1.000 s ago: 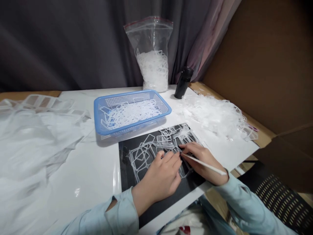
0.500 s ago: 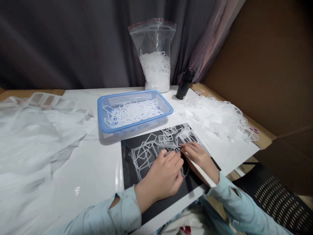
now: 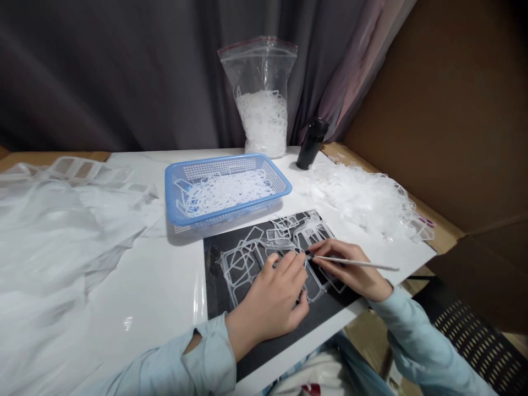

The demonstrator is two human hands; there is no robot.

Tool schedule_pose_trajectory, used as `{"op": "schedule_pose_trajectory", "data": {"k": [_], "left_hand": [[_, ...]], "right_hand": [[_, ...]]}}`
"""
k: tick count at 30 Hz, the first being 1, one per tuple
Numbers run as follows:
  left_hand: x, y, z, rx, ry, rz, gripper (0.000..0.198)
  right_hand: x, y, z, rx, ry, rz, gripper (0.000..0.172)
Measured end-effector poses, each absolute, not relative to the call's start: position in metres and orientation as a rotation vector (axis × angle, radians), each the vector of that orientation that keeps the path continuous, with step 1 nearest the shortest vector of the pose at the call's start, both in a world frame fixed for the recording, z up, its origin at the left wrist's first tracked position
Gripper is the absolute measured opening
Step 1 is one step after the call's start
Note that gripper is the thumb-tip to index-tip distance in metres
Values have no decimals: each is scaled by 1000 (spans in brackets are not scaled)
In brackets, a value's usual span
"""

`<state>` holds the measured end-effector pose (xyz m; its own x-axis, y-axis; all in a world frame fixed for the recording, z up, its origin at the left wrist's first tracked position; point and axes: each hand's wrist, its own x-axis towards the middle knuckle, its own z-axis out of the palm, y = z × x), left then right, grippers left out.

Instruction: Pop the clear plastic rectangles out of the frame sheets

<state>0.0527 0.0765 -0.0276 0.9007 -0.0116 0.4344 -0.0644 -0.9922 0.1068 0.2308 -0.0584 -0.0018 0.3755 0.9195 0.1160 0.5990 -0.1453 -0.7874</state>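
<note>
A translucent plastic sheet of cut-out frames (image 3: 243,264) lies on a black mat (image 3: 264,352), with loose frame pieces on top. My left hand (image 3: 278,291) presses on the sheet, fingers bent and close together; what sits under the fingertips is hidden. Just to its right, my right hand (image 3: 350,267) pinches a slim white-handled tool (image 3: 363,263). The tool's dark tip points left, close to the left fingertips, and its kind cannot be made out. Loose rectangular frame pieces (image 3: 284,224) are scattered on the mat's far part.
A blue basket (image 3: 229,213) of white plastic pieces stands beyond the mat. Behind it are a zip bag (image 3: 264,124) of similar pieces and a black bottle (image 3: 312,144). Plastic sheets (image 3: 49,236) cover the table's left; a pile of frames (image 3: 363,201) lies right.
My right hand has shifted right and turned; the tool now lies flatter, its rear end pointing right. More of the frames near it show. My left hand stays almost in place.
</note>
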Motion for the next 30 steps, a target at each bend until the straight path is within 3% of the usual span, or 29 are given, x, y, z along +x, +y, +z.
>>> {"op": "schedule_pose_trajectory", "data": {"k": [9,23,30], "left_hand": [[53,77,-25,2894,-120,734,8],[55,79,-21,2858,-151,553,6],[55,78,-20,2812,-109,488,4]], "right_hand": [[232,-57,-7,-1826,-1373,532,15],[228,-58,-5,-1842,-1561,447,14],[227,-52,-5,-1850,-1751,269,22]]}}
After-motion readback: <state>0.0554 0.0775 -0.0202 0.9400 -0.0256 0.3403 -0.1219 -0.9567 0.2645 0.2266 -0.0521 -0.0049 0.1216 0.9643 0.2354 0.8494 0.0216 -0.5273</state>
